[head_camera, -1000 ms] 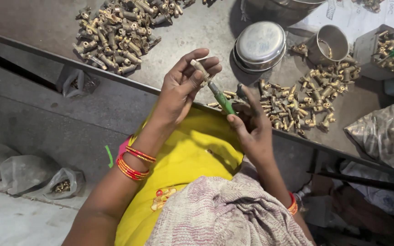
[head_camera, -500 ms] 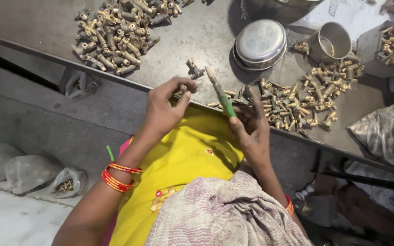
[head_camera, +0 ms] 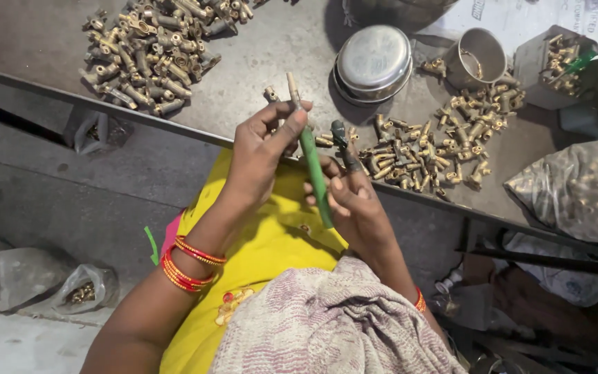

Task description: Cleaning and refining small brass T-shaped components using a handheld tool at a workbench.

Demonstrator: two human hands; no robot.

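Both hands grip one green-handled tool [head_camera: 315,176] at frame centre: left hand [head_camera: 261,149] pinches its upper shaft, right hand [head_camera: 354,201] clasps the handle; its long axis runs near-vertical, tip pointing toward the upper left.

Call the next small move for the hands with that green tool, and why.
Probably steady the small brass fitting at the tool tip and work it on. The left hand pinches near the tip, where the fitting sits; the right hand grips the green handle lower down. The tool is lifted over the table edge, between the two brass piles, so the fitting seems mid-work.
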